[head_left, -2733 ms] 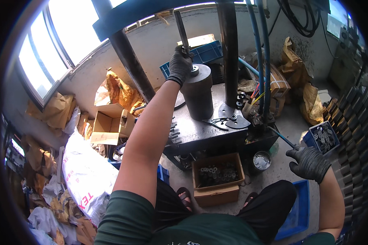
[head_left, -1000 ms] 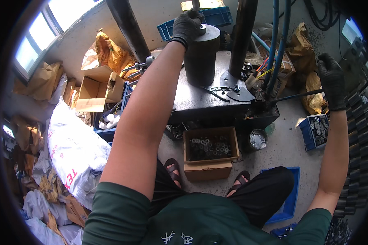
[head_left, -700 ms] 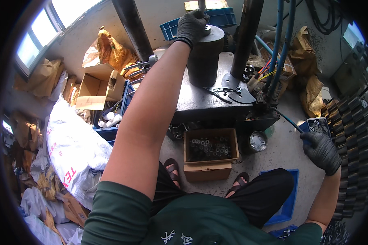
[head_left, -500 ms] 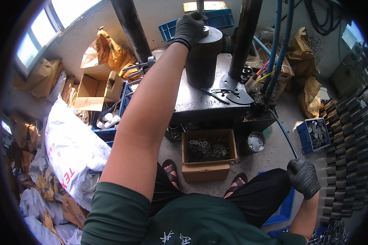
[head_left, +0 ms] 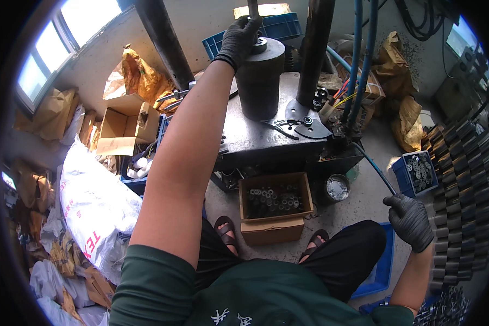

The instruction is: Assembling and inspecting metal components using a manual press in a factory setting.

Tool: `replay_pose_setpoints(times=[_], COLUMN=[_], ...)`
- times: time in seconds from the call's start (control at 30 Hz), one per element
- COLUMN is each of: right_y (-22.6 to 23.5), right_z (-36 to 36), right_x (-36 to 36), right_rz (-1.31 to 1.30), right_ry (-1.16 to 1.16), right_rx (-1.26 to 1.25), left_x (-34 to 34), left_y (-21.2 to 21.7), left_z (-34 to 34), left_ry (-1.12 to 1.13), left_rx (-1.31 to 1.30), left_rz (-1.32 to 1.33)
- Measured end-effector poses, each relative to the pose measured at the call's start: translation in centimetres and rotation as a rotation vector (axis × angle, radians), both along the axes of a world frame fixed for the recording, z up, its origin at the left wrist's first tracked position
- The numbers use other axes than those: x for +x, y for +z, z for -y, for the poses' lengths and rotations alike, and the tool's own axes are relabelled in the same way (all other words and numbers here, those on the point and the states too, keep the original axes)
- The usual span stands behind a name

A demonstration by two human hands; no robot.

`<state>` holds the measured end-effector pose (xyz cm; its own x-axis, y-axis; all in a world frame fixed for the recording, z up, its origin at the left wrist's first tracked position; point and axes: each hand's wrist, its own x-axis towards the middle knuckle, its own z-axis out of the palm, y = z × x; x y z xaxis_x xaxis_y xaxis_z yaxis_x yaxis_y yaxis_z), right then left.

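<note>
My left hand (head_left: pixel 238 43), in a dark glove, reaches to the top of a thick dark metal cylinder (head_left: pixel 258 87) on the press table. Its fingers curl in at the lower end of an upright rod (head_left: pixel 253 7); what they grip there is hidden. Just below the fingers, a small metal ring (head_left: pixel 260 45) sits on the cylinder's top face. Low on the right, my gloved right hand (head_left: pixel 411 221) is closed around the end of a long thin lever (head_left: pixel 376 172), which slopes up toward the press.
Dark posts (head_left: pixel 316 51) flank the cylinder. A bearing (head_left: pixel 308 120) lies on a plate on the metal table (head_left: pixel 239 130). Beneath stands a cardboard box (head_left: pixel 274 231) of small rings, with a metal can (head_left: pixel 338 187) beside it. Stacked dark cylinders (head_left: pixel 462 201) line the right.
My right hand has raised the lever's end a little. My left hand stays at the cylinder's top, where more of the ring now shows. The whole view has shifted slightly.
</note>
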<state>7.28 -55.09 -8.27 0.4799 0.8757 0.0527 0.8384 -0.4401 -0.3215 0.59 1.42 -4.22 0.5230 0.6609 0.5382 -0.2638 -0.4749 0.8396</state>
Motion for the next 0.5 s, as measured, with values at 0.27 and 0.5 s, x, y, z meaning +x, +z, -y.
replay_pose_setpoints(times=[0.27, 0.5], right_y=[-2.2, 0.0], right_z=[1.2, -0.4], right_x=[-0.5, -0.5], right_rz=[0.124, 0.082], right_ry=[0.018, -0.016], right_rx=[-0.201, -0.117], left_x=[0.0, -0.1], left_y=[-0.1, 0.0], left_z=[-0.4, -0.2], left_ry=[0.006, 0.032], left_rx=[-0.033, -0.022], left_rz=[-0.048, -0.06])
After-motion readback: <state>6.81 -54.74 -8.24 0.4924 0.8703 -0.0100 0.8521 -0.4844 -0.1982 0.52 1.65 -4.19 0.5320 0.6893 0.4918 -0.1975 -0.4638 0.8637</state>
